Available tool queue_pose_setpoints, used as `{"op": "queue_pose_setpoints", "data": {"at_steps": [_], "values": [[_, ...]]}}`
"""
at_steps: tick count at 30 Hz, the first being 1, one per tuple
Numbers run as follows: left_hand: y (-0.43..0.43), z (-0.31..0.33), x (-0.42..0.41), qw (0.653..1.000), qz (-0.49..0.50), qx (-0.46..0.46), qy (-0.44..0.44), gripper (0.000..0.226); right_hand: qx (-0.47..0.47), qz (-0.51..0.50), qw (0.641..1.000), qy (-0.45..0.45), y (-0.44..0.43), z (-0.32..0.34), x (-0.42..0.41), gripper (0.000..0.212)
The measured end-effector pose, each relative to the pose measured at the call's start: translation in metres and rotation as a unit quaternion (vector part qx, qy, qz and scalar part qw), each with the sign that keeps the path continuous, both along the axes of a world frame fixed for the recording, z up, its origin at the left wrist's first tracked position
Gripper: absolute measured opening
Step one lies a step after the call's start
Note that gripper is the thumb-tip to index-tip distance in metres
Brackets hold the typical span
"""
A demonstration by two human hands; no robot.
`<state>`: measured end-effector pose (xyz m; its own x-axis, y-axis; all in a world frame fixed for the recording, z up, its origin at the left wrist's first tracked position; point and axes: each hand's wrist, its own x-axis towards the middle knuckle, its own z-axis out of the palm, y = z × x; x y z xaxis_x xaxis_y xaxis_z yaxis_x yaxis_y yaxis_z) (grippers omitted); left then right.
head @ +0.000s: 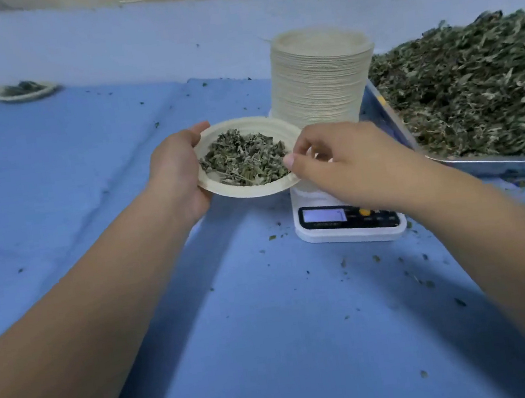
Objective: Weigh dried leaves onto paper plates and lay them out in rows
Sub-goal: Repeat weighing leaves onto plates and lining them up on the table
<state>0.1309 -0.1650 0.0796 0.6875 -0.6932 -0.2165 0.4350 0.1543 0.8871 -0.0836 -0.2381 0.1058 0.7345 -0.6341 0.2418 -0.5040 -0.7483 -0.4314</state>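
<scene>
Left hand (178, 172) curls round left rim of paper plate (247, 191) of dried leaves (245, 161) | right hand (345, 159) pinches right rim | plate held between both hands, scale (350, 221) beneath the right.

A pale paper plate (253, 191), held slightly tilted at the left edge of the scale (346, 221), carries a small heap of leaves (245, 161); behind it stands a tall stack (319, 82), loose leaves (472, 87) fill the tray (495, 167) on the right, and what look like two filled plates (25, 92) lie blurred far left.
</scene>
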Motion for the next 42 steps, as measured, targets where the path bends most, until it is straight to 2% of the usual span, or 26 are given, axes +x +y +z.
{"op": "queue_pose_setpoints", "data": {"at_steps": [5,7,11,15,17,19,24,28,33,36,42], "values": [[0.058,0.004,0.070,0.998,0.062,0.025,0.004,0.036,0.035,0.104,0.993,0.035,0.027,-0.002,0.073,0.050],[0.078,0.003,0.098,0.994,0.105,0.033,-0.002,0.032,0.026,0.129,0.990,0.045,0.035,-0.005,0.112,0.049],[0.108,0.000,0.167,0.959,0.229,0.129,-0.103,0.024,0.034,0.161,0.986,0.020,0.041,-0.020,0.204,0.045],[0.121,-0.006,0.238,0.929,0.259,0.210,-0.163,0.026,0.026,0.168,0.986,0.000,0.044,-0.044,0.299,0.046],[0.122,-0.008,0.268,0.913,0.249,0.245,-0.209,0.024,0.017,0.160,0.987,-0.006,0.044,-0.055,0.344,0.045],[0.123,-0.010,0.298,0.876,0.226,0.324,-0.276,0.009,-0.005,0.154,0.988,0.003,0.042,-0.065,0.386,0.046],[0.125,-0.023,0.380,0.781,0.151,0.415,-0.443,0.024,-0.032,0.139,0.989,0.027,0.032,-0.085,0.488,0.054],[0.128,-0.041,0.431,0.737,0.130,0.467,-0.472,0.031,-0.055,0.125,0.989,0.064,0.027,-0.085,0.565,0.062],[0.124,-0.059,0.457,0.635,0.026,0.544,-0.547,0.050,-0.045,0.103,0.990,0.084,0.018,-0.079,0.650,0.067],[0.122,-0.060,0.460,0.609,0.003,0.559,-0.563,0.062,-0.037,0.096,0.991,0.086,0.011,-0.076,0.688,0.070],[0.120,-0.063,0.456,0.605,-0.014,0.562,-0.564,0.068,-0.038,0.076,0.992,0.089,0.001,-0.075,0.745,0.074]]}}
